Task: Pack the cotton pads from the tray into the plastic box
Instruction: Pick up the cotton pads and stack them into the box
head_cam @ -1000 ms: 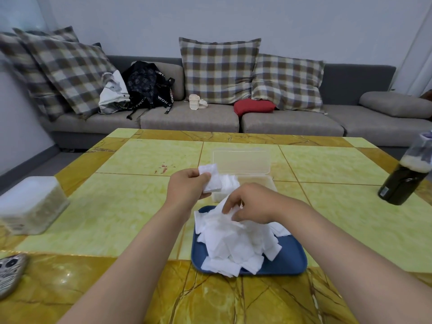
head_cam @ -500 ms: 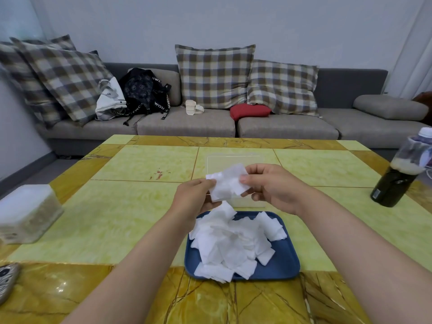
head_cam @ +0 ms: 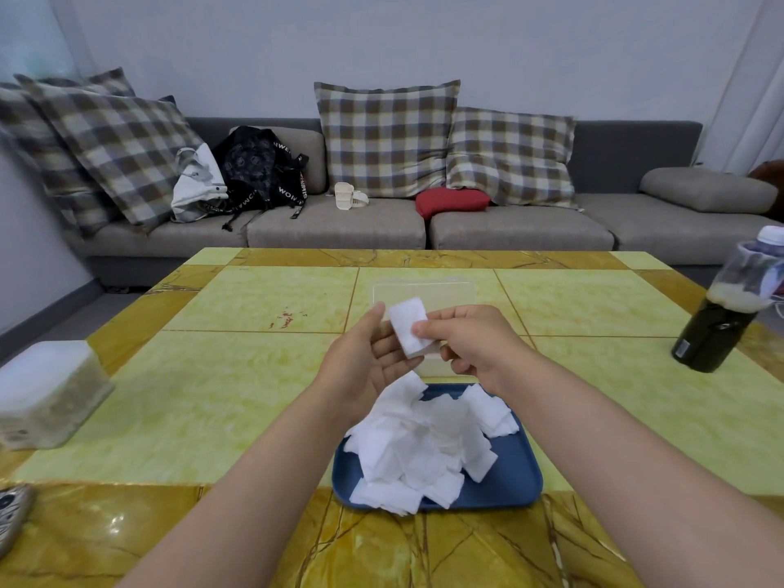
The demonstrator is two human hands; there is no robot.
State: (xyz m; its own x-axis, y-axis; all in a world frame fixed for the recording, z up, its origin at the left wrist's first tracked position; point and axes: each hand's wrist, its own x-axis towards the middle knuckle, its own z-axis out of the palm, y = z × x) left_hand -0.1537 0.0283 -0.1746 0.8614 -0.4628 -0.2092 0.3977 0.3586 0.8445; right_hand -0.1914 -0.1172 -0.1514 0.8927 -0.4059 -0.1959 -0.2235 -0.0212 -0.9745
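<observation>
A small stack of white cotton pads (head_cam: 408,333) is held up between both hands above the table. My left hand (head_cam: 365,367) cradles it on its fingers, thumb against the stack's left edge. My right hand (head_cam: 471,345) pinches it from the right, thumb on top. Below, a loose pile of cotton pads (head_cam: 424,443) fills the blue tray (head_cam: 513,481) at the near table edge. The clear plastic box (head_cam: 424,290), lid raised at the back, stands just beyond the tray and is mostly hidden by my hands.
A white lidded container (head_cam: 46,392) sits at the table's left edge and a dark bottle (head_cam: 717,328) at the right. A phone (head_cam: 10,515) lies at the near left corner. A grey sofa (head_cam: 339,231) with cushions and bags runs behind the table.
My right hand lifted pads from the tray pile and brought them to the ones in my left hand. Both hands now hold them squared into one neat stack.
</observation>
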